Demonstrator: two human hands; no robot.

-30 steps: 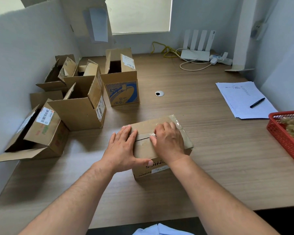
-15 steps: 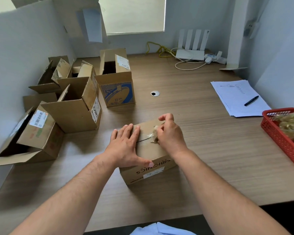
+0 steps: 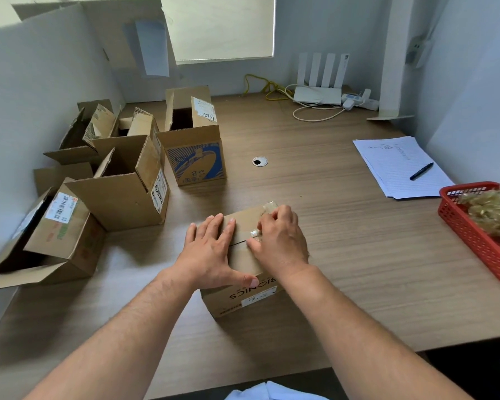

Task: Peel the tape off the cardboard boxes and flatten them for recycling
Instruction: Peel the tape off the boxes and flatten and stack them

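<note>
As my right hand (image 3: 280, 241) curls its fingers (image 3: 269, 220) round a crumpled bit of tape (image 3: 255, 233), pinching it just over the seam, my left hand (image 3: 211, 252) lies flat beside them, fingers straight, thumb hooked over the near edge of the box (image 3: 243, 298) under both palms. Beyond my left fingertips stand opened boxes (image 3: 127, 194). Past my right knuckles lie paper (image 3: 399, 168) and a pen (image 3: 421, 171); a red basket (image 3: 474, 238) sits farther right.

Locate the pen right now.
Head view: the pen lies on the lined paper at the right side of the table, just beyond the red basket.
</note>
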